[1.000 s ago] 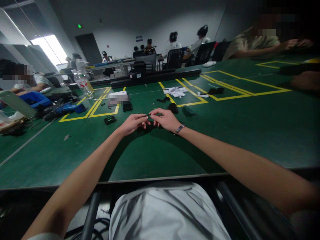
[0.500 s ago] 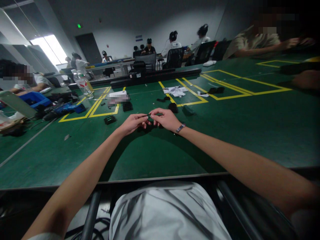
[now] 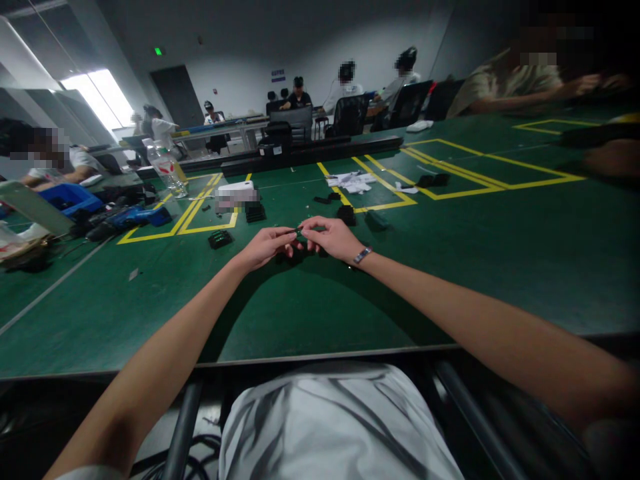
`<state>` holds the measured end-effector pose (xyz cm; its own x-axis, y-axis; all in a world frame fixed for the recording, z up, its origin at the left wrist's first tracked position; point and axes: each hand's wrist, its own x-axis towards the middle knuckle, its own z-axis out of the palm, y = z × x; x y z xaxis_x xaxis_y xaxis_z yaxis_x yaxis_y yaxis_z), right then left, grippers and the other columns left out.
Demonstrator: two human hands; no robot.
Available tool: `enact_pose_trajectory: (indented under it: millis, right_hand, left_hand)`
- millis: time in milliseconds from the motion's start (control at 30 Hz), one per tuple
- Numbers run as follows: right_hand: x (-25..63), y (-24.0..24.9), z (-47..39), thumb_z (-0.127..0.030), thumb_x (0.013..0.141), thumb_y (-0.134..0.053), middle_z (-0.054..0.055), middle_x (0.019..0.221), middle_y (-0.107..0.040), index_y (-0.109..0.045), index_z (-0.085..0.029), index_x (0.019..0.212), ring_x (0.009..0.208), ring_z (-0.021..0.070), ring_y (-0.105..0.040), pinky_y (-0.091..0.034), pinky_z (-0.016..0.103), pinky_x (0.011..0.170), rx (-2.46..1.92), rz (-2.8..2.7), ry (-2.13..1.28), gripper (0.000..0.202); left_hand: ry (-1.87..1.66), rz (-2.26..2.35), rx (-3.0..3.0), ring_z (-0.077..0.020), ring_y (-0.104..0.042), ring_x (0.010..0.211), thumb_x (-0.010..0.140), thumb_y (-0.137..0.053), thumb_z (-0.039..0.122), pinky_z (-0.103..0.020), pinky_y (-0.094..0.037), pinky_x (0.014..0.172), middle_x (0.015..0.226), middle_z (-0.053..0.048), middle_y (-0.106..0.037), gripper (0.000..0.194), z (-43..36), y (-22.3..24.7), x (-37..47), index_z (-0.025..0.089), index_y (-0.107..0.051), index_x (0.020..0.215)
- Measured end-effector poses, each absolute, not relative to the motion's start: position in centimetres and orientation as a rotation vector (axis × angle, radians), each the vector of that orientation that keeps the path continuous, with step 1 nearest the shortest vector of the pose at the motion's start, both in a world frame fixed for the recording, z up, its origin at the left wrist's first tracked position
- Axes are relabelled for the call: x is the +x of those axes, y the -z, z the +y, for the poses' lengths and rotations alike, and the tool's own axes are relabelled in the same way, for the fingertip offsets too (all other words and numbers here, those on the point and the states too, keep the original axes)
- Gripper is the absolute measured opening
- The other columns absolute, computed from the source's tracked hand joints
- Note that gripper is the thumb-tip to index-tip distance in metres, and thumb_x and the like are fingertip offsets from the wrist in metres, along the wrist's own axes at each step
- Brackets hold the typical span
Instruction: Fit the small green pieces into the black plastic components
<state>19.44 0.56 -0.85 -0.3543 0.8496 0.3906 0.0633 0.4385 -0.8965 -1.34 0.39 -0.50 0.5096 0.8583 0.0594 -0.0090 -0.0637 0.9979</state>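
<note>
Above the green table [image 3: 320,313], my left hand [image 3: 270,247] and my right hand [image 3: 330,238] meet fingertip to fingertip. Between them they pinch a small dark part [image 3: 299,231], mostly covered by the fingers, so its kind is unclear. Both hands are closed on it. A black slotted block [image 3: 220,239] with green showing in it lies left of my left hand. Another black ribbed block [image 3: 255,213] sits beyond the hands, and a third dark block [image 3: 346,214] is just behind my right hand.
A blue power drill [image 3: 133,220], a blue bin [image 3: 70,199] and a clear bottle [image 3: 167,170] stand at the left. White scraps [image 3: 351,182] lie beyond my hands, near a white box [image 3: 236,193]. Yellow tape marks the table. Other people sit around the room.
</note>
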Motion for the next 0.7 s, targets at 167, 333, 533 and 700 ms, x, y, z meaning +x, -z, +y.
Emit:
enact_pose_trajectory:
  millis: [167, 333, 533, 700]
  right_hand:
    - [19.47, 0.95, 0.56, -0.039, 0.083, -0.07, 0.009, 0.105, -0.07, -0.067, -0.017, 0.087, 0.058, 0.01, -0.062, -0.05, 0.022, 0.046, -0.78, -1.73, -1.027, 0.023]
    - [19.47, 0.96, 0.54, -0.037, 0.083, -0.07, 0.008, 0.095, -0.07, -0.067, -0.016, 0.088, 0.057, 0.011, -0.062, -0.049, 0.023, 0.046, -0.779, -1.725, -1.018, 0.021]
    - [19.37, 0.82, 0.47, -0.036, 0.084, -0.069, 0.008, 0.09, -0.07, -0.066, -0.017, 0.089, 0.056, 0.0111, -0.062, -0.049, 0.023, 0.046, -0.79, -1.728, -1.017, 0.02]
    - [19.42, 0.94, 0.53, -0.036, 0.084, -0.069, 0.008, 0.088, -0.07, -0.067, -0.016, 0.089, 0.056, 0.0122, -0.062, -0.049, 0.024, 0.046, -0.791, -1.728, -1.006, 0.021]
  left_hand:
    - [-0.844, 0.778, 1.46, -0.0083, -0.06, 0.065, 0.082, -0.072, 0.038, -0.022, -0.042, 0.061, 0.092, -0.01, -0.071, 0.043, 0.37, 0.47, -1.32, 0.01, -0.068, 0.115]
    - [-0.85, 0.774, 1.449, -0.0081, -0.06, 0.064, 0.082, -0.072, 0.036, -0.021, -0.042, 0.06, 0.09, -0.009, -0.071, 0.042, 0.52, 0.65, -1.37, 0.01, -0.068, 0.115]
    - [-0.855, 0.766, 1.443, -0.0083, -0.06, 0.064, 0.083, -0.072, 0.035, -0.022, -0.043, 0.062, 0.089, -0.009, -0.071, 0.042, 0.51, 0.61, -1.39, 0.01, -0.068, 0.116]
    - [-0.848, 0.771, 1.429, -0.0083, -0.06, 0.064, 0.083, -0.071, 0.034, -0.022, -0.044, 0.062, 0.09, -0.01, -0.071, 0.042, 0.4, 0.51, -1.41, 0.009, -0.067, 0.116]
